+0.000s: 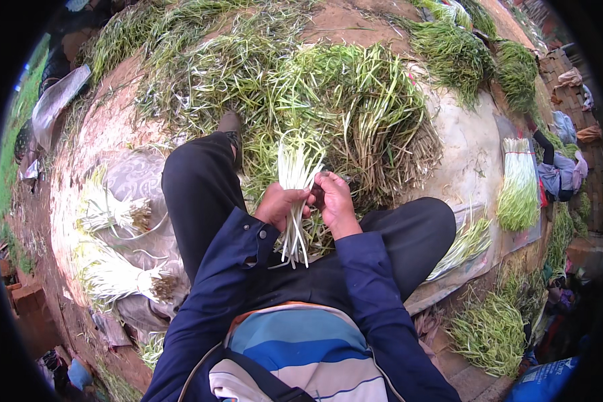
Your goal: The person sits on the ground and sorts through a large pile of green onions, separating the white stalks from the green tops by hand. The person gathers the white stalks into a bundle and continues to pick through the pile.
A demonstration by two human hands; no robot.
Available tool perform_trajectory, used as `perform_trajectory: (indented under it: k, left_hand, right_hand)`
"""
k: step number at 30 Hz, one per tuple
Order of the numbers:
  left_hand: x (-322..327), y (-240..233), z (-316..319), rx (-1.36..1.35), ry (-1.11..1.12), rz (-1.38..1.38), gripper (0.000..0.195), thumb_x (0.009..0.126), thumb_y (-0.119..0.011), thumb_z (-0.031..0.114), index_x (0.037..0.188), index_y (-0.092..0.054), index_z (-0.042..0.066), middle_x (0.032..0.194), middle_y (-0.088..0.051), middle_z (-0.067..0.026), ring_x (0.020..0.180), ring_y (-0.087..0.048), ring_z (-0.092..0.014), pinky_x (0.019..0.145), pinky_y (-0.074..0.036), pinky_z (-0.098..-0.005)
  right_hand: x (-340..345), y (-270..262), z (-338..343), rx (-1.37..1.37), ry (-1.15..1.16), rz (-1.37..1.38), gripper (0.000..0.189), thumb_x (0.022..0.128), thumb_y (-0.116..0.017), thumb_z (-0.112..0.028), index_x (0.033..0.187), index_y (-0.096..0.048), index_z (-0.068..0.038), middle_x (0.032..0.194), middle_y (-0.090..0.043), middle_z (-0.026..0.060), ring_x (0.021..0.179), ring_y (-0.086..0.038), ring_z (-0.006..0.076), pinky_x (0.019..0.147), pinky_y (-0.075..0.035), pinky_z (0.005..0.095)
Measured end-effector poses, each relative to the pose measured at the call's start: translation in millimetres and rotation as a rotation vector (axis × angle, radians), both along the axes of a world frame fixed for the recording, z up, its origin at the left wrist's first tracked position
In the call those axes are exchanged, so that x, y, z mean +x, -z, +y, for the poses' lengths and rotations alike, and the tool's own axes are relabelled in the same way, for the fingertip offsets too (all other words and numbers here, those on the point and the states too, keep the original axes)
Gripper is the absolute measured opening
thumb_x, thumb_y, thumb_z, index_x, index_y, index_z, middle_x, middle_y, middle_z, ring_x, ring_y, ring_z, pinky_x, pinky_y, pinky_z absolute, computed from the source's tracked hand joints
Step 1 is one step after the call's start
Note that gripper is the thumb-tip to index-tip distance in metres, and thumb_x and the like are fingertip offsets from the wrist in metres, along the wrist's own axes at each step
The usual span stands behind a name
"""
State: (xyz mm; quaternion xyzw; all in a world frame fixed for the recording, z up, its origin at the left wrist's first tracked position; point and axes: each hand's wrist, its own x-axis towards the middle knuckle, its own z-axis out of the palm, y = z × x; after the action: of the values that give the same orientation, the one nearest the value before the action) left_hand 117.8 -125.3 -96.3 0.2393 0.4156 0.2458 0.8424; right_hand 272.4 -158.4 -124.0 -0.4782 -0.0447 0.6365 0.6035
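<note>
A loose bunch of blanched chives (295, 166), with long white stems and pale yellow-green tips, stands out above my lap. My left hand (284, 205) is wrapped around its middle, thumb across the front. Thin stem ends hang below that hand toward my dark trousers. My right hand (334, 201) is beside it, thumb and fingers pinching at the stems along the bunch's right edge; its fingertips are partly hidden. Just beyond the hands lies a big heap of green chives (352, 100), partly wilted, its brown root ends toward the right.
Tied white bundles (125, 274) rest on a patterned cloth (135, 176) at my left. Loose pale chives (462, 246) lie by my right knee on plastic sheeting (462, 151). Farther right is a large tied bundle (520, 186), near another person (563, 173). A blue sack (542, 379) sits lower right.
</note>
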Motion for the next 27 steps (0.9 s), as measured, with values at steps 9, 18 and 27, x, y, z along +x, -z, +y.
perform_trajectory:
  k: [9, 18, 27]
  left_hand:
    - [16, -3, -6, 0.112, -0.052, 0.089, 0.020, 0.091, -0.065, 0.005, 0.109, -0.064, -0.003, 0.081, -0.069, -0.0099, 0.054, -0.062, -0.017, 0.052, -0.055, -0.0315]
    - [26, -14, -9, 0.087, -0.030, -0.002, 0.025, 0.091, -0.066, 0.006, 0.114, -0.065, -0.002, 0.088, -0.072, -0.0083, 0.062, -0.065, -0.016, 0.051, -0.055, -0.0285]
    - [16, -6, -9, 0.010, -0.027, -0.148, 0.023, 0.093, -0.063, 0.003, 0.115, -0.064, -0.004, 0.087, -0.070, -0.0087, 0.061, -0.064, -0.013, 0.050, -0.055, -0.0270]
  right_hand:
    - [4, -7, -7, -0.006, 0.106, -0.026, 0.007, 0.093, -0.066, -0.013, 0.096, -0.061, -0.010, 0.075, -0.056, -0.0049, 0.058, -0.054, 0.0071, 0.050, -0.054, 0.0262]
    - [13, -17, -11, 0.150, 0.067, 0.062, 0.005, 0.095, -0.064, -0.011, 0.097, -0.060, -0.010, 0.074, -0.059, -0.0031, 0.058, -0.057, 0.0085, 0.048, -0.053, 0.0268]
    - [12, -11, -10, 0.194, 0.027, -0.052, 0.012, 0.096, -0.066, -0.016, 0.091, -0.059, -0.007, 0.069, -0.056, -0.0011, 0.056, -0.055, 0.0091, 0.046, -0.051, 0.0248]
